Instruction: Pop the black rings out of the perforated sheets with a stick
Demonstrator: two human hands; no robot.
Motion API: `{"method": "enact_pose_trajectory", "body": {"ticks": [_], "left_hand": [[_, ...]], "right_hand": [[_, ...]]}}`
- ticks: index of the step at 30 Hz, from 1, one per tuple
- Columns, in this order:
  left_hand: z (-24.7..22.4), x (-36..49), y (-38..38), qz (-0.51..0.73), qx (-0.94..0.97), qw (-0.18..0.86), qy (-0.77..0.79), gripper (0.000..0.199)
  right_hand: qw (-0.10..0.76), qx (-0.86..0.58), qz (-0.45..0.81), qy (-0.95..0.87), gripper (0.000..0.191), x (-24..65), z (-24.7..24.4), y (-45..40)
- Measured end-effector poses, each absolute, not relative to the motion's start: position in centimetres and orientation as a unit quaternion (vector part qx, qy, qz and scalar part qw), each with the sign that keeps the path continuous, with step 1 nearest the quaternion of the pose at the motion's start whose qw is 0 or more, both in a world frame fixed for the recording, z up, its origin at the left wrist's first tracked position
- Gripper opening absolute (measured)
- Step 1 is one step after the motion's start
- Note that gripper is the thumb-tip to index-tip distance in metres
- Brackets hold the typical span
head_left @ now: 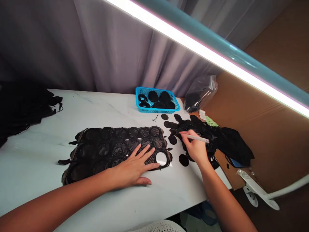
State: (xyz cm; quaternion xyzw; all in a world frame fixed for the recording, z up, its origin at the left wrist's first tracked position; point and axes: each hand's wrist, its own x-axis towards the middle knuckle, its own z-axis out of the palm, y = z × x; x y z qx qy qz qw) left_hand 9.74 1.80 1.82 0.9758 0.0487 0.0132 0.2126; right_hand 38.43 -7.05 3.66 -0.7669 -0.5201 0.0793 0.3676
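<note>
One hand (134, 166) flat on punched black sheet (116, 137), other hand (195, 148) gripping white pen (199, 138)

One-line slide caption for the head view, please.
Left hand presses a black sheet of cut circles on a table; right hand holds a white pen beside loose black discs.

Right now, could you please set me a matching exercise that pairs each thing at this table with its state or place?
Things:
1. Left hand
2. Right hand
3. Blue basket
4. Clear plastic bag

States or places:
A. Grips a white pen-like stick
B. Sits at the far right, with dark contents
C. Lies flat on a black sheet with round cut-outs
D. Holds black discs

Right pairs: 1-C, 2-A, 3-D, 4-B.
</note>
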Motion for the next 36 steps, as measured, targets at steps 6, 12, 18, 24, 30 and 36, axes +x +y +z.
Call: {"method": "enact_pose_trajectory", "body": {"ticks": [6,12,18,24,30,36], "left_hand": [[0.9,11.2,3.5,0.04,0.98,0.153,0.12,0.068],[-0.4,10.8,4.0,0.058,0.983,0.143,0.103,0.067],[-0.8,10.7,4.0,0.085,0.98,0.149,0.102,0.064],[-0.9,10.7,4.0,0.078,0.982,0.141,0.102,0.065],[-0.7,10.8,3.9,0.078,0.979,0.148,0.117,0.066],[-0.5,10.6,3.9,0.071,0.978,0.156,0.123,0.063]], "right_hand": [[0.361,-0.639,0.325,-0.596,0.017,33.6,2.7,-4.9],[0.348,-0.627,0.377,-0.586,0.019,33.6,2.0,-4.4],[0.346,-0.617,0.368,-0.603,0.02,33.7,2.2,-4.3],[0.338,-0.61,0.308,-0.647,0.025,33.2,2.3,-4.5],[0.226,-0.598,0.148,-0.754,0.019,32.2,1.8,-5.3],[0.235,-0.746,-0.07,-0.619,0.02,38.9,2.3,-2.6]]}}
